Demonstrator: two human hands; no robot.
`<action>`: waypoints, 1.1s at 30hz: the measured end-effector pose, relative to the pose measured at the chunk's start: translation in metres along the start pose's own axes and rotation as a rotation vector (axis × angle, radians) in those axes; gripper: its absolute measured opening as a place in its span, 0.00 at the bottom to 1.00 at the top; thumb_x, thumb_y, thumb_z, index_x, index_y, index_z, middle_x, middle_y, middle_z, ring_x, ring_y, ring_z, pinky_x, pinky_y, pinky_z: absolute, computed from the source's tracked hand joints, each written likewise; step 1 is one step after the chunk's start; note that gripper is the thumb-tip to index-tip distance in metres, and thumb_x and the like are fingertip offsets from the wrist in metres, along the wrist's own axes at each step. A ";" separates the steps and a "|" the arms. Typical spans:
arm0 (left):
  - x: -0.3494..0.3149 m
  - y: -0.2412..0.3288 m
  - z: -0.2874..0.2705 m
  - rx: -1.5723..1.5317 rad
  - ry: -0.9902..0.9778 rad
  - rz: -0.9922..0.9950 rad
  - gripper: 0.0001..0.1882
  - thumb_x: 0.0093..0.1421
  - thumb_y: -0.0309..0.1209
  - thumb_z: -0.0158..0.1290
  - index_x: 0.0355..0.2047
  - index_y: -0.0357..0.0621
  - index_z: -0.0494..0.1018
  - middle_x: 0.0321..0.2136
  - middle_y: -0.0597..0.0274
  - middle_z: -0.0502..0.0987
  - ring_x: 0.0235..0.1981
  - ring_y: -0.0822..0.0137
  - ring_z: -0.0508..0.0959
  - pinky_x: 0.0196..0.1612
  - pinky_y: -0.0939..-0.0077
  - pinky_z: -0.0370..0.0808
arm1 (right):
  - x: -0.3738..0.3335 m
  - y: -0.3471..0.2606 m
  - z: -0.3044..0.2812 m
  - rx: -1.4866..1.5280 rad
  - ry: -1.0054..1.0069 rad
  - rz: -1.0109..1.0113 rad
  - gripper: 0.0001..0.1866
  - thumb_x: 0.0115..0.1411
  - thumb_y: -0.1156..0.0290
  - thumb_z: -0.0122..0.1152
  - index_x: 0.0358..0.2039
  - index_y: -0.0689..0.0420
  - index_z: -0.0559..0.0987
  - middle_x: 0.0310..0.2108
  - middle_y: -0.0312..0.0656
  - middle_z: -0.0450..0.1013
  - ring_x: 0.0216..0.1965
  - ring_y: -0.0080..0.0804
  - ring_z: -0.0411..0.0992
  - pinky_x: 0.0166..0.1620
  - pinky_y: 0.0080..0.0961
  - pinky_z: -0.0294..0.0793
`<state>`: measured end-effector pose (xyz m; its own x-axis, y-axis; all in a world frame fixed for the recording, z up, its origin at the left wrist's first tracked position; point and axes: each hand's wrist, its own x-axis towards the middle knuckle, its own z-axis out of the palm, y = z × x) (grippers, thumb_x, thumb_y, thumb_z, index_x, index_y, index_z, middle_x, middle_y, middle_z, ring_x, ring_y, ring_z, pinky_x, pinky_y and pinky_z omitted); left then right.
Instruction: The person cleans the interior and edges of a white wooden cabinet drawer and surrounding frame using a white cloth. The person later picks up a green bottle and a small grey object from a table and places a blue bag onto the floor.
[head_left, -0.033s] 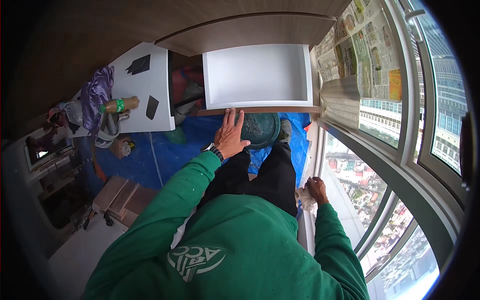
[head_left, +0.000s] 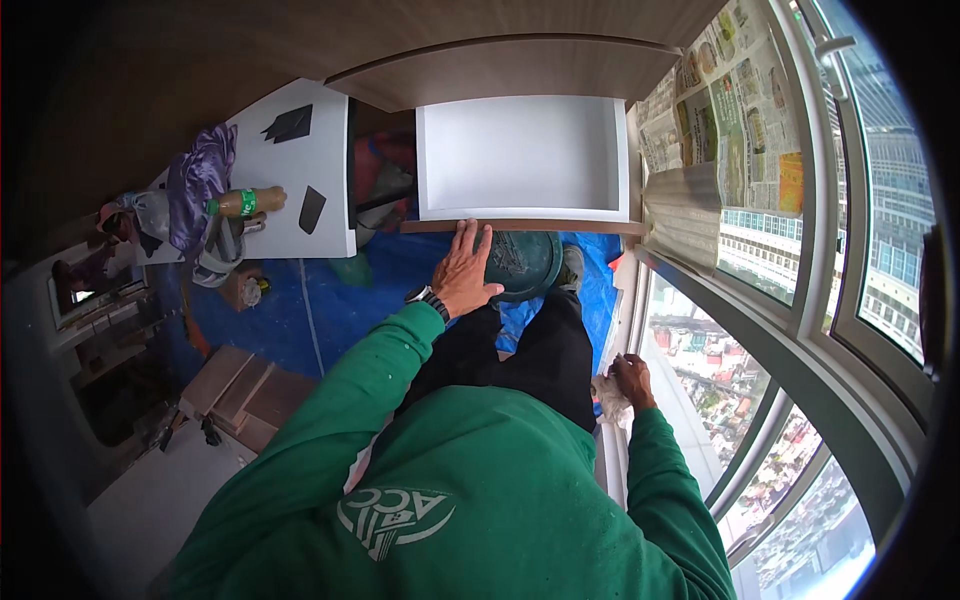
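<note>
White drawer (head_left: 520,155) pulled open (wood-fronted), left hand (head_left: 462,275) on it.

Left arm extended forward, left hand (head_left: 463,272) flat, palm down, fingers spread. Right arm bent at side, right hand (head_left: 630,378) low, fingers curled closed into fist.

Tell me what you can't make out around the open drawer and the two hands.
- Head view: the right hand grips something pale; its fingers hide what it is.
- Green round object: partly covered by the left hand and the drawer front.
- Clutter beside the white panel: too small to identify.
</note>
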<state>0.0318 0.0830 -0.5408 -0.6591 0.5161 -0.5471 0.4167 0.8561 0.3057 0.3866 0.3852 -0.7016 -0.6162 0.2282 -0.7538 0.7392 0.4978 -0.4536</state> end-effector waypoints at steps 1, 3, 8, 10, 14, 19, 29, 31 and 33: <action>-0.001 -0.005 0.000 -0.052 0.006 0.020 0.58 0.54 0.47 0.66 0.74 0.36 0.44 0.74 0.39 0.44 0.76 0.42 0.44 0.73 0.55 0.56 | 0.007 -0.008 -0.008 -0.002 0.030 -0.026 0.26 0.69 0.55 0.54 0.49 0.69 0.80 0.44 0.57 0.80 0.44 0.44 0.81 0.50 0.36 0.78; -0.005 -0.022 0.004 -0.152 0.023 0.045 0.57 0.56 0.48 0.65 0.74 0.35 0.45 0.75 0.40 0.43 0.76 0.43 0.44 0.75 0.56 0.53 | 0.028 -0.034 -0.029 0.039 0.042 -0.117 0.26 0.68 0.56 0.55 0.50 0.71 0.79 0.41 0.55 0.82 0.42 0.41 0.82 0.48 0.35 0.79; -0.005 -0.039 0.001 -0.257 0.088 -0.225 0.50 0.59 0.47 0.62 0.71 0.32 0.52 0.75 0.41 0.43 0.75 0.42 0.47 0.75 0.55 0.52 | 0.072 -0.090 -0.079 0.234 0.006 -0.218 0.25 0.67 0.58 0.58 0.48 0.72 0.79 0.35 0.51 0.83 0.37 0.35 0.82 0.43 0.30 0.80; -0.018 -0.052 0.007 -0.345 0.098 -0.222 0.47 0.60 0.47 0.61 0.71 0.32 0.55 0.75 0.41 0.44 0.74 0.43 0.49 0.74 0.56 0.54 | 0.080 -0.107 -0.105 0.102 0.058 -0.291 0.25 0.67 0.58 0.58 0.47 0.72 0.79 0.32 0.49 0.83 0.33 0.36 0.82 0.41 0.30 0.80; -0.062 -0.088 0.040 -0.494 0.085 -0.291 0.42 0.61 0.49 0.61 0.66 0.33 0.63 0.72 0.41 0.54 0.72 0.47 0.56 0.72 0.59 0.58 | 0.068 -0.137 -0.140 0.037 0.094 -0.325 0.21 0.67 0.58 0.59 0.37 0.67 0.84 0.32 0.53 0.81 0.35 0.43 0.81 0.40 0.36 0.78; -0.143 -0.181 0.131 -0.754 0.055 -0.491 0.40 0.62 0.54 0.59 0.62 0.31 0.69 0.60 0.38 0.72 0.64 0.44 0.70 0.67 0.59 0.66 | 0.008 -0.170 -0.136 0.076 0.049 -0.058 0.25 0.66 0.51 0.58 0.40 0.65 0.84 0.35 0.52 0.82 0.39 0.39 0.81 0.44 0.34 0.77; -0.286 -0.351 0.184 -1.148 -0.113 -0.814 0.27 0.62 0.43 0.61 0.54 0.36 0.75 0.35 0.60 0.77 0.30 0.68 0.77 0.26 0.68 0.76 | -0.119 -0.185 0.039 -0.035 -0.072 -0.023 0.19 0.67 0.57 0.53 0.37 0.61 0.83 0.31 0.51 0.80 0.36 0.49 0.79 0.42 0.39 0.77; -0.279 -0.371 0.166 -1.163 -0.158 -0.831 0.30 0.62 0.43 0.61 0.57 0.34 0.72 0.39 0.58 0.77 0.31 0.67 0.77 0.27 0.68 0.76 | -0.128 -0.146 0.077 -0.154 -0.036 -0.141 0.15 0.66 0.63 0.52 0.36 0.62 0.82 0.33 0.55 0.79 0.38 0.55 0.78 0.43 0.43 0.77; -0.265 -0.404 0.152 -1.202 -0.101 -0.821 0.32 0.63 0.44 0.61 0.60 0.34 0.69 0.43 0.56 0.77 0.34 0.65 0.78 0.29 0.68 0.77 | -0.139 -0.161 0.097 -0.075 -0.020 -0.252 0.14 0.67 0.66 0.52 0.34 0.62 0.82 0.33 0.59 0.78 0.37 0.53 0.79 0.41 0.42 0.77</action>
<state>0.1334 -0.4039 -0.6378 -0.3813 -0.0794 -0.9210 -0.8447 0.4347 0.3123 0.3799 0.1919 -0.5697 -0.7723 0.0732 -0.6310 0.5406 0.5973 -0.5924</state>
